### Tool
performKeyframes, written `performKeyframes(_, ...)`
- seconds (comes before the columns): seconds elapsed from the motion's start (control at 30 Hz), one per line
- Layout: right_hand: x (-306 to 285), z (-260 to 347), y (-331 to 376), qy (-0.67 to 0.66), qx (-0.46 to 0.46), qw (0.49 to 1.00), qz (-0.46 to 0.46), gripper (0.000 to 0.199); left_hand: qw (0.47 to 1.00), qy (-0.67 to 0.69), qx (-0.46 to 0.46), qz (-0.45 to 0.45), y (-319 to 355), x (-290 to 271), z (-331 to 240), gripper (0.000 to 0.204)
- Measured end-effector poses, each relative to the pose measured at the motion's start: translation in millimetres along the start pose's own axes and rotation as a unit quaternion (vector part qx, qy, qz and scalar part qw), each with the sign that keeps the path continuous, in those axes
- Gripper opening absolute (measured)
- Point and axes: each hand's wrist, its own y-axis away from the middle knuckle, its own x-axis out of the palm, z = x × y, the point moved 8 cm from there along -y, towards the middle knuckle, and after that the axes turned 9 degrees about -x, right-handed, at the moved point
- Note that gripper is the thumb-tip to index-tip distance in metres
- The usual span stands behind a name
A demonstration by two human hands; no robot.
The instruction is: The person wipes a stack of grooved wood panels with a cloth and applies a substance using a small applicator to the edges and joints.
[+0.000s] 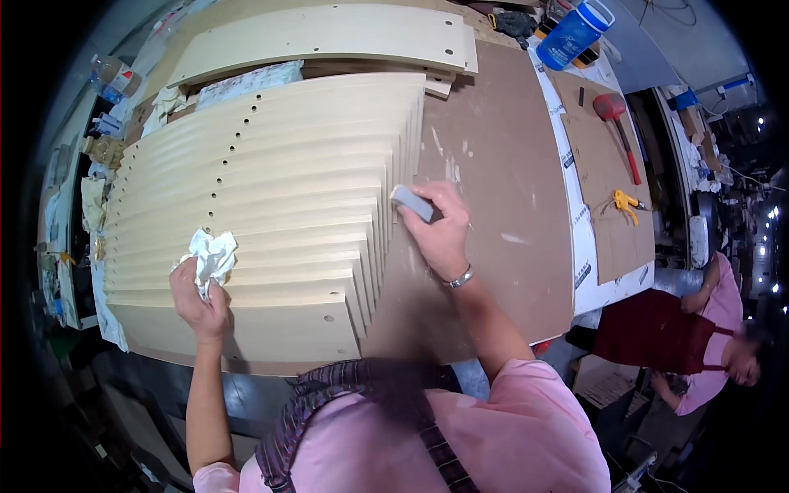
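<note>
A row of pale boards (271, 197) with small round holes stands stacked in overlapping steps across the table. My left hand (196, 302) is closed around a crumpled white cloth or paper (212, 256), held over the nearer boards. Beside the right ends of the boards, my right hand (442, 228) grips a small grey block (413, 203), which looks like a sanding block. The block is close to the board ends; whether it touches them I cannot tell.
More boards (329, 37) lie at the back. On the right are a blue bottle (575, 34), a red-headed mallet (610, 107) and a yellow air blow gun (627, 204). Brown sheeting (501, 181) covers the table. Another person in a dark red apron (657, 329) is at the far right.
</note>
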Motion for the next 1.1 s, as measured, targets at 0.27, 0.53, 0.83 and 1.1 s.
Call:
performKeyframes(0.27,4,-7,4,-0.027,0.037,0.998,0.034,0.025,1.000,0.006,0.012,0.002,1,1,2,0.039)
performKeyframes(0.53,0,-10,-70,0.011,-0.071,0.996,-0.050,0.025,1.000,0.006,0.010,0.013,0,1,2,0.037)
performKeyframes(0.83,5,-18,-57,0.021,-0.075,0.997,-0.024,0.023,1.000,0.003,-0.010,0.001,2,-1,1,0.040)
performKeyframes(1.1,3,-8,-60,0.066,-0.139,0.988,0.007,0.022,1.000,0.013,0.005,0.015,0,1,2,0.038)
